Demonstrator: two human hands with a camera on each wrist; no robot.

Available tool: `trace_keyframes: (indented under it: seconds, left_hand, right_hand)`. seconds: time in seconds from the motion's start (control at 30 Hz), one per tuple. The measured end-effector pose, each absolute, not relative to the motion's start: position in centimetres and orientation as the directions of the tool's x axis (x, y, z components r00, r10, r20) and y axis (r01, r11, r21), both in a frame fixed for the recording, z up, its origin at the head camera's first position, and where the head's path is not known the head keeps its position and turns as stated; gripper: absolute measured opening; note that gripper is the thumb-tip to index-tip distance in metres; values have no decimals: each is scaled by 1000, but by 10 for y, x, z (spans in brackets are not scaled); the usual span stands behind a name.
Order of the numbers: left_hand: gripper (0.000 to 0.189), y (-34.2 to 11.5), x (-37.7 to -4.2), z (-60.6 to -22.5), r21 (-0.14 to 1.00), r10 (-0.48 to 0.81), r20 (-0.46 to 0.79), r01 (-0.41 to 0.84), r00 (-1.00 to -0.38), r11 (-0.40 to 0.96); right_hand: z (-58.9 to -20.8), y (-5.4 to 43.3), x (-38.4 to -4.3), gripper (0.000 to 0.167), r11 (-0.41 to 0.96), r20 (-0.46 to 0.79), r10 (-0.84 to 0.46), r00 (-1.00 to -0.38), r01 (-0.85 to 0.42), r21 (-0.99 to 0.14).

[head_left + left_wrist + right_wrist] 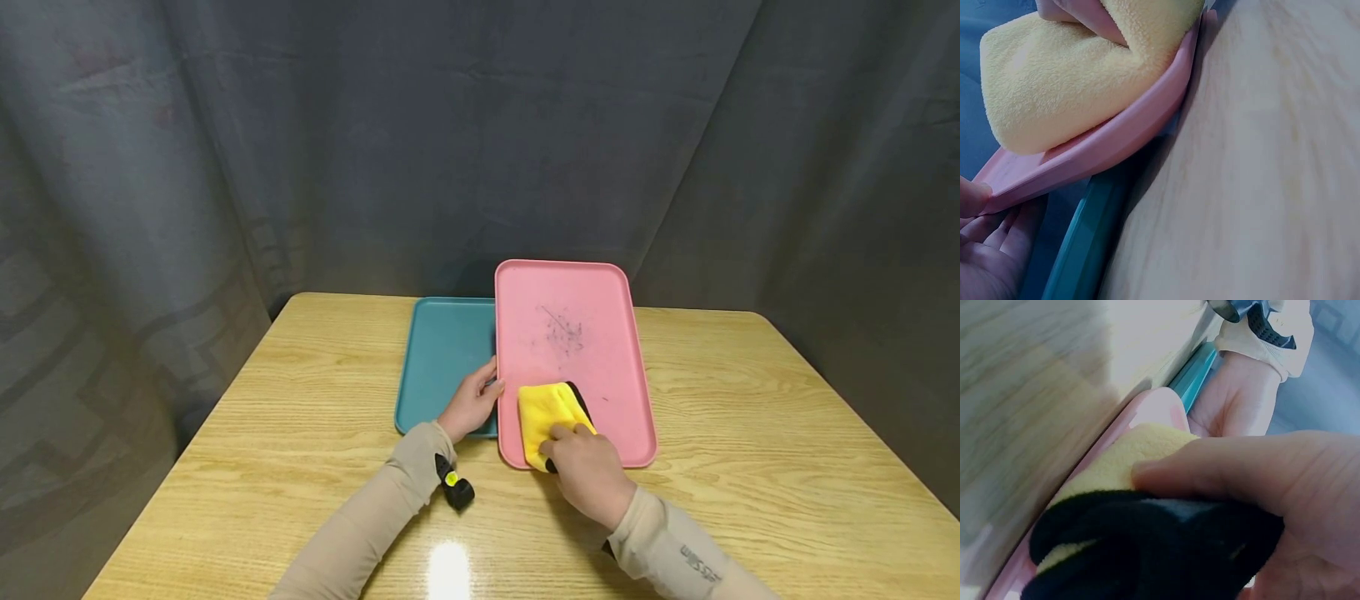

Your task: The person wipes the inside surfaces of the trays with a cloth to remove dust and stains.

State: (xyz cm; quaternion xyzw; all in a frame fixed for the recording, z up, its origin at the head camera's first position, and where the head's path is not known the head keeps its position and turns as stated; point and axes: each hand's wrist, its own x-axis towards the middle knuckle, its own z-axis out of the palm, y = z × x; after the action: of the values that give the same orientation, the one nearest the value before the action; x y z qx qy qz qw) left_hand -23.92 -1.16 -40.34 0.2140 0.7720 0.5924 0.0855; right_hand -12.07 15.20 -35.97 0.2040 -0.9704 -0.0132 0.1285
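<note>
A pink tray (600,367) with dark scribble-like marks near its middle overlaps a teal tray (446,358). My left hand (471,402) grips the pink tray's left rim, thumb on top and fingers beneath, as the left wrist view shows. In my right hand (588,471) is a folded yellow cloth (543,408) with black edging, held against the near left corner of the pink tray. The right wrist view shows the thumb (1172,475) pressed on the yellow side of the cloth. The pink tray hides the teal tray's right part.
Both trays are on a light wooden table (300,400). Dark grey curtains (465,150) hang behind the table and at both sides. A black wrist strap (453,485) sits on the left sleeve.
</note>
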Motion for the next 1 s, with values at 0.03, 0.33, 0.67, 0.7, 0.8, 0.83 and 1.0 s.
trace_keyframes:
  seconds: [0.03, 0.33, 0.67, 0.7, 0.8, 0.83, 1.0]
  left_hand:
    - [53, -12, -239, -404, 951, 431, 120, 228, -894, 207]
    - [53, -11, -240, -404, 951, 421, 117, 224, -899, 214]
    - [53, -11, -241, -406, 950, 424, 147, 247, -893, 190]
    - [53, -11, -241, -406, 951, 426, 144, 244, -893, 190]
    - [53, -11, -242, -407, 950, 433, 153, 253, -888, 183]
    - [53, -11, -242, -407, 949, 435, 156, 256, -887, 182]
    - [53, -12, -240, -405, 950, 437, 159, 258, -885, 178]
  right_hand:
    - [-360, 153, -121, 23, 918, 242, -396, -886, -390, 74]
    - [-359, 160, -121, 27, 928, 238, -370, -898, -370, 46]
    - [-358, 169, -119, 28, 944, 218, -329, -919, -330, 32]
    - [-357, 170, -119, 29, 945, 216, -325, -921, -327, 31]
    - [-357, 173, -119, 30, 948, 217, -316, -923, -318, 26]
    - [-357, 175, -119, 30, 948, 219, -314, -924, -317, 26]
    - [-358, 183, -119, 29, 952, 220, -303, -927, -306, 21]
